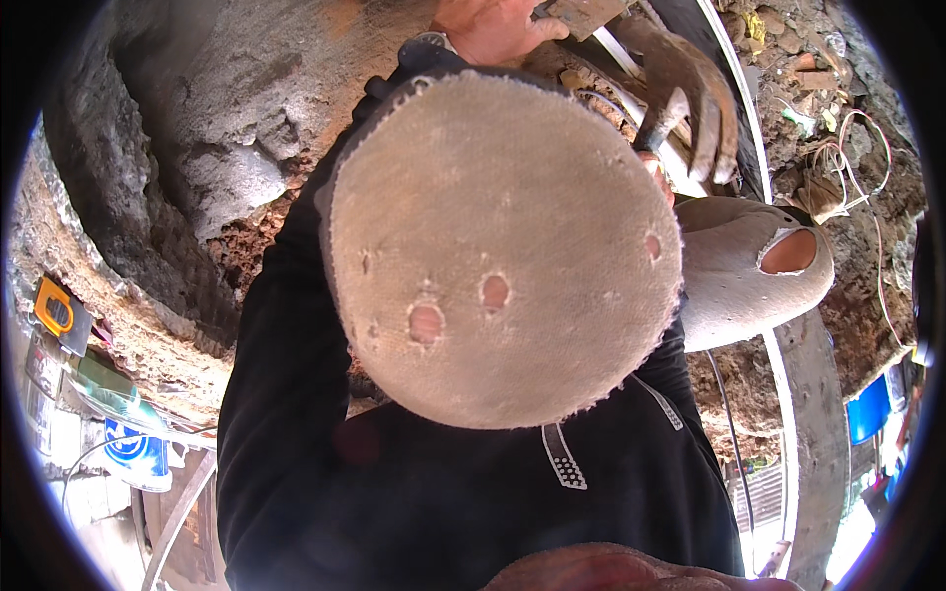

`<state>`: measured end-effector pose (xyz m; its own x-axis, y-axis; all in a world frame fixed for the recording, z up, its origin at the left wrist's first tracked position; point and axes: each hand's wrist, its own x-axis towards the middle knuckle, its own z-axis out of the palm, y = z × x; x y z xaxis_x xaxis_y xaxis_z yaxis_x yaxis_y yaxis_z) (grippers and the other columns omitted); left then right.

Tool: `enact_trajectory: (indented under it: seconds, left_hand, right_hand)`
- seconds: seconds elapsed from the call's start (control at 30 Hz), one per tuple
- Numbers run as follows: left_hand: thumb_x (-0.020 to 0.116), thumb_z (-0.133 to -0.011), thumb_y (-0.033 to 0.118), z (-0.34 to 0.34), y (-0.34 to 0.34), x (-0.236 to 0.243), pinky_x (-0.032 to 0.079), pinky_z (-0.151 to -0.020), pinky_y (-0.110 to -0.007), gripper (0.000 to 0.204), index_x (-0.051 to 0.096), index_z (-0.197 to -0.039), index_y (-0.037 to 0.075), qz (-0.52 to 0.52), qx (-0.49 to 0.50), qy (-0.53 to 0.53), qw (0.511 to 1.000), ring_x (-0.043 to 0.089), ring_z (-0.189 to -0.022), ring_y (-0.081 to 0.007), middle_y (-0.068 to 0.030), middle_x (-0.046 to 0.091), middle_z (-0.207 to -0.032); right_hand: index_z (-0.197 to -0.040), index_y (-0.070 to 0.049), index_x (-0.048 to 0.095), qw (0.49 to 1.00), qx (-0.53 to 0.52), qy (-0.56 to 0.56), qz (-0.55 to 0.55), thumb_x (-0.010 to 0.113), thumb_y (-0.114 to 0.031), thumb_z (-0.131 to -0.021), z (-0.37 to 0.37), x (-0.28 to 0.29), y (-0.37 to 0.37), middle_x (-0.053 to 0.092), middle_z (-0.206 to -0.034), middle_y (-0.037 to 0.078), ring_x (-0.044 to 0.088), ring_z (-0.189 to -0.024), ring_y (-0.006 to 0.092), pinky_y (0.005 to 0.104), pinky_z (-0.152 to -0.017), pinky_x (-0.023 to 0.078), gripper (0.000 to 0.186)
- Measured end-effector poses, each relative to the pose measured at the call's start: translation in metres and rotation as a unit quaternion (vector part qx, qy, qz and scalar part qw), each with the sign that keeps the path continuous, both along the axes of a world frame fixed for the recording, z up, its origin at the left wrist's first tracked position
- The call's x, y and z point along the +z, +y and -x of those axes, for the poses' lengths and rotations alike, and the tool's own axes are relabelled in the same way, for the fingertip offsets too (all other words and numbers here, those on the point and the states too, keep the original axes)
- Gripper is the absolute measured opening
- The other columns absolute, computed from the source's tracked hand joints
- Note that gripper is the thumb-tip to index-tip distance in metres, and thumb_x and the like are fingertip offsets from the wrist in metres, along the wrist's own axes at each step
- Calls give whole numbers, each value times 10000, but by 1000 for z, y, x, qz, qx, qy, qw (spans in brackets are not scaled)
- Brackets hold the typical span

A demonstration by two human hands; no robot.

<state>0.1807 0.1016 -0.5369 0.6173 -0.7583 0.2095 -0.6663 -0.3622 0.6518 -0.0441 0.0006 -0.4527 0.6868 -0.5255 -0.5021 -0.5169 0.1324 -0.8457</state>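
Observation:
At the top edge, my left hand (488, 28) rests with its thumb stretched toward a brown block (583, 14). Its fingers are cut off by the frame. My right hand (657, 175) shows only in part, behind a big round beige knee (512, 236) with holes in its cloth. It appears closed round a dark-handled tool with a pale tip (674, 104). Just beyond the tool is a dusty brown hand-shaped form (705, 94) with fingers pointing down; whether it is a glove or a carved piece cannot be told.
Another beige knee (759, 268), torn open, is at the right. Rough rock (197, 118) fills the upper left. A pale cable (882, 158) loops over rubble at the right. A yellow and black object (61, 313) and a blue and white bucket (136, 455) are at the left.

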Motion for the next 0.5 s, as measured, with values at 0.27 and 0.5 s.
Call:
enact_trajectory:
  seconds: [0.27,0.5]
  left_hand:
    - [843,-656,228,-2,5,-11,200,-1144,-668,399,664,-981,82,29,0,-5,1000,547,-1143,-283,-62,603,-1053]
    - [835,-664,228,-1,5,-13,198,-1133,-686,353,657,-937,94,41,7,-5,999,542,-1115,-281,-65,587,-1017]
  right_hand:
    - [-750,-24,559,991,85,-4,100,486,-426,-1054,-11,3,1,501,-596,-4,433,-542,79,270,-494,338,509]
    - [-750,-21,558,984,129,-8,122,488,-423,-1054,-16,2,0,502,-596,0,433,-545,84,278,-496,341,509]
